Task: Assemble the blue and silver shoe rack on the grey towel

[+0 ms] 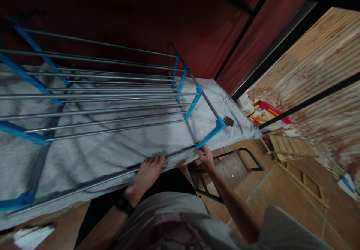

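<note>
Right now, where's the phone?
Head view, right of centre: the phone lies on the grey towel, beside the drying rack's blue corner joint, just above the right hand.

A grey towel point(118, 145) lies spread over the drying rack point(112, 104), on a tiled floor point(281, 197).

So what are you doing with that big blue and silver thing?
A person stands at a drying rack with metal rods and blue plastic joints, set over a grey towel. The left hand lies flat on the nearest rod, and the right hand holds the same rod by the blue corner joint. A small phone-like thing lies on the towel's far corner.
</note>
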Action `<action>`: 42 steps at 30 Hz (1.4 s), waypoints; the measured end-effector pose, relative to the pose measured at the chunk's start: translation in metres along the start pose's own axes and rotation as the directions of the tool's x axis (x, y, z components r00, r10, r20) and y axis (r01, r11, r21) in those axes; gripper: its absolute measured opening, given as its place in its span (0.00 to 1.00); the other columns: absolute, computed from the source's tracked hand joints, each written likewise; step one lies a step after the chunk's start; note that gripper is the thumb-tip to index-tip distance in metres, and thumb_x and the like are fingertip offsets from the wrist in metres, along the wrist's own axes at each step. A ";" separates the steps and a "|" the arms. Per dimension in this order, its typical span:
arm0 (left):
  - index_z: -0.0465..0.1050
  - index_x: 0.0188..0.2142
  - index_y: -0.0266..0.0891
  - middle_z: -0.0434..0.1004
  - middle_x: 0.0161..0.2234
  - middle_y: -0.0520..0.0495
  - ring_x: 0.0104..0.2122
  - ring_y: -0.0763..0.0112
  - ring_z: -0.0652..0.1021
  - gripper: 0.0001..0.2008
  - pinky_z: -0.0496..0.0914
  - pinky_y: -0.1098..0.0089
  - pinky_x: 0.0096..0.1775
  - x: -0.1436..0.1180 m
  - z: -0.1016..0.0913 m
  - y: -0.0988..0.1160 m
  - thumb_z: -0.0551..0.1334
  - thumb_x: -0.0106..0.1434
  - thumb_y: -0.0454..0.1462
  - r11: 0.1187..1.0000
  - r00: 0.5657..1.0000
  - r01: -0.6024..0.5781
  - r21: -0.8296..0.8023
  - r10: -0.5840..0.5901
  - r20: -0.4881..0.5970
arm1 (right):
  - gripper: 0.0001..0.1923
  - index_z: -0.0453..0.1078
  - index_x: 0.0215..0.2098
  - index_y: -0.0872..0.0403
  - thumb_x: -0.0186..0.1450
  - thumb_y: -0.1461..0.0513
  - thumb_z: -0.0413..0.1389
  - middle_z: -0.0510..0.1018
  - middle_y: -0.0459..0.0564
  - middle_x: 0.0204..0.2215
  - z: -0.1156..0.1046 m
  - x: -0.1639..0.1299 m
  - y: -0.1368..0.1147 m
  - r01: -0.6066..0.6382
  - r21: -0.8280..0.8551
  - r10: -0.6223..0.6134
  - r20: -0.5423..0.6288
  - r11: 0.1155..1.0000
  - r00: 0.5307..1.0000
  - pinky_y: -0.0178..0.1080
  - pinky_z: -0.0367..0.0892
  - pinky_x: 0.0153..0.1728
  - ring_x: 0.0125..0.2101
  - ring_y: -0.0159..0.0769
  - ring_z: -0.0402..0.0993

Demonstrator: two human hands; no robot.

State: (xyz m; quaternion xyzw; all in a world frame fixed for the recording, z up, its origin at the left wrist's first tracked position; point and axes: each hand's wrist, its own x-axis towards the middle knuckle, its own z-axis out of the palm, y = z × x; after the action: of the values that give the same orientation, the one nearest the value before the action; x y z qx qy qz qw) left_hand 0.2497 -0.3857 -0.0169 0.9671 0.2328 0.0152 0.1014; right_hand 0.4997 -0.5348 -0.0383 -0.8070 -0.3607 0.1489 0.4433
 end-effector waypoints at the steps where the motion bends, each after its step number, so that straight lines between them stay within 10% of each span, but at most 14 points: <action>1: 0.70 0.50 0.36 0.78 0.41 0.39 0.42 0.58 0.79 0.16 0.68 0.61 0.44 0.000 0.000 0.000 0.46 0.73 0.35 1.000 1.000 0.001 -0.006 -0.001 0.006 | 0.21 0.72 0.51 0.53 0.62 0.58 0.50 0.81 0.50 0.37 0.000 0.000 -0.001 -0.002 0.002 0.002 0.001 1.000 1.000 0.42 0.71 0.47 0.40 0.42 0.77; 34: 0.71 0.45 0.40 0.81 0.38 0.42 0.40 0.60 0.81 0.18 0.69 0.64 0.40 0.013 -0.023 -0.008 0.43 0.73 0.38 0.977 0.977 0.062 -0.205 -0.018 0.211 | 0.25 0.72 0.53 0.51 0.57 0.62 0.50 0.81 0.50 0.42 0.004 0.003 0.018 0.016 0.012 -0.017 0.023 1.000 1.000 0.46 0.68 0.54 0.46 0.44 0.77; 42: 0.70 0.52 0.37 0.79 0.47 0.37 0.44 0.57 0.80 0.18 0.70 0.59 0.45 0.005 -0.003 -0.006 0.46 0.74 0.39 0.994 0.995 0.043 -0.100 -0.034 0.096 | 0.24 0.72 0.52 0.53 0.58 0.62 0.50 0.80 0.53 0.45 0.005 0.003 0.020 0.033 -0.017 -0.032 0.011 0.999 0.999 0.45 0.69 0.52 0.47 0.44 0.76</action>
State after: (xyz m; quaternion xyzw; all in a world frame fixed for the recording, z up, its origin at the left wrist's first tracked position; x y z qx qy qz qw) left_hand 0.2516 -0.3780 -0.0156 0.9556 0.2453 -0.0203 0.1617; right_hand 0.5077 -0.5363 -0.0572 -0.8040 -0.3775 0.1430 0.4367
